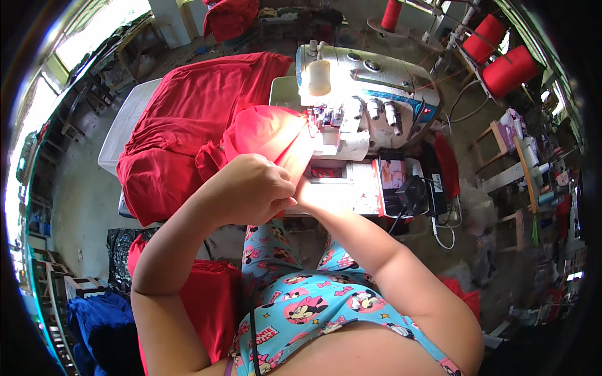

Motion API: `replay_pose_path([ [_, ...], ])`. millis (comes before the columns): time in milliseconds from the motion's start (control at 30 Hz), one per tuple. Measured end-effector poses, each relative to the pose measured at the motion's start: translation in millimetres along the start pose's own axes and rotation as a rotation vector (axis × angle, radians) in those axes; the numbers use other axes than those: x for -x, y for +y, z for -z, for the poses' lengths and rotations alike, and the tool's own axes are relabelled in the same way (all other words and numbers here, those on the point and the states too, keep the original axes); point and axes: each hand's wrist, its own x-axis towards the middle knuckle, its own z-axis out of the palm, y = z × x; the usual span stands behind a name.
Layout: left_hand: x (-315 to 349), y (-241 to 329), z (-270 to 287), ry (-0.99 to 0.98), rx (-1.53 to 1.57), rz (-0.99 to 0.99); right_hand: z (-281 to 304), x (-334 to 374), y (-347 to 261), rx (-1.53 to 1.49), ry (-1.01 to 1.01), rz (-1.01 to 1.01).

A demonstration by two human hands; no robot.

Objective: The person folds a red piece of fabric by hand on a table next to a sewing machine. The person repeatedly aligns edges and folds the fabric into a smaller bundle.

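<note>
A red cloth (266, 135) lies across the left side of the sewing machine (376, 81), its far edge at the lit needle and presser-foot area. My left hand (260, 188) is closed at the near edge of this cloth, its fingers curled inward; the exact grip is hidden. From the right, my right forearm (364, 232) reaches to the same spot. My right hand (302, 193) lies behind the left one, against the cloth, with its fingers hidden. Bright lamplight falls on the cloth and the machine bed (335, 188).
A large heap of red fabric (194, 106) covers a pale table (122, 122) at left. Red thread cones (511, 70) stand at upper right. A black adapter (412, 194) with cables sits right of the bed. Blue fabric (103, 326) lies at lower left, and red fabric (210, 307) beside my lap.
</note>
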Motion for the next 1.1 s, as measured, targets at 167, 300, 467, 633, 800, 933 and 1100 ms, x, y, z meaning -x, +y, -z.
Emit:
replay_pose_path([
  [167, -14, -12, 31, 0.056, 0.121, 0.001, 67, 10, 1, 0.228, 0.621, -0.270],
  [300, -47, -37, 68, 0.002, 0.028, 0.105, 57, -5, 11, -0.165, 0.620, -0.297],
  [467, -73, -40, 75, -0.028, 0.032, 0.253, 56, -4, 20, -0.008, 0.730, -0.318],
  [633, -47, -4, 20, -0.080, 0.017, 0.045, 47, 40, 1, -0.075, 0.563, -0.303],
  [800, -24, 21, -52, -0.189, -0.226, 0.122, 24, 84, -23, -0.067, 0.550, -0.205],
  [933, -39, 0, -65, 0.041, -0.409, 0.132, 42, 55, -1, 0.128, 0.562, -0.125],
  [1100, -61, -32, -64, 0.251, -0.431, 0.126, 54, 29, 26, 0.231, 0.658, -0.109],
])
